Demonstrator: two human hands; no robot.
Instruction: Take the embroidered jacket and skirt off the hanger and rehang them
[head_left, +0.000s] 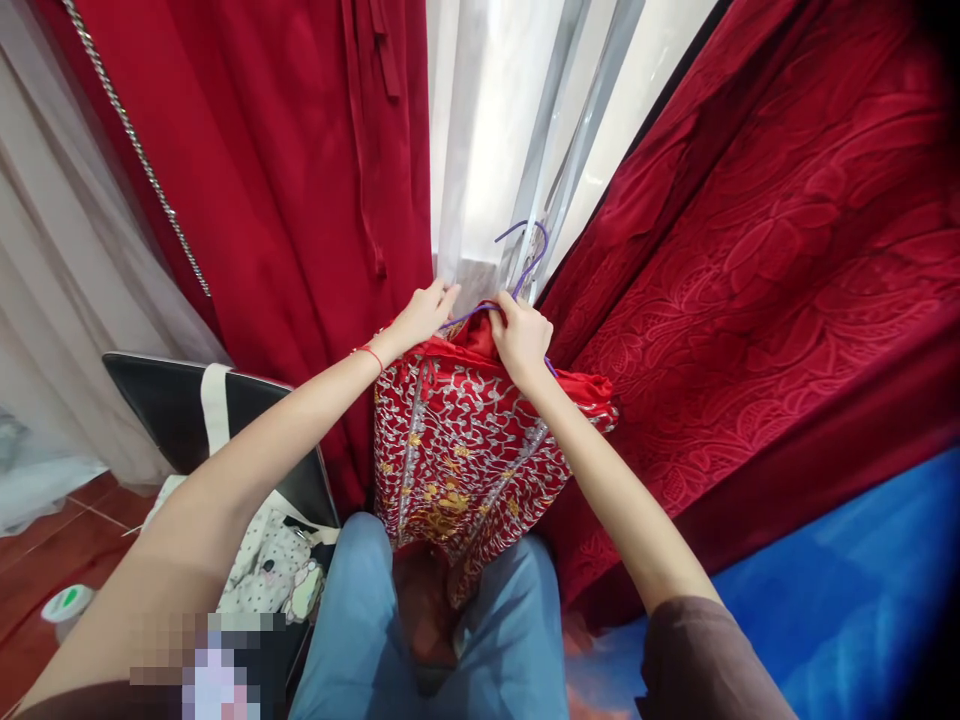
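A red bodice point(480, 430) with silver and gold embroidery hangs in front of my knees, its red satin lining folded out at the top. From its opening rises a purple hanger point(541, 250), hook upward. My right hand point(521, 338) is closed round the hanger at the base of its hook, above the bodice's top edge. At the upper left corner of the bodice, my left hand point(426, 312) is pinched beside the hanger's left arm. What lies between its fingertips is hidden.
Red gowns hang on the left point(285, 200) and right point(750, 330), with pale sheer fabric point(472, 130) between them. A black chair point(157, 400) holding a dotted tote bag point(262, 570) stands at my left. Blue fabric point(840, 590) spreads at lower right. A lidded tub point(67, 605) is at lower left.
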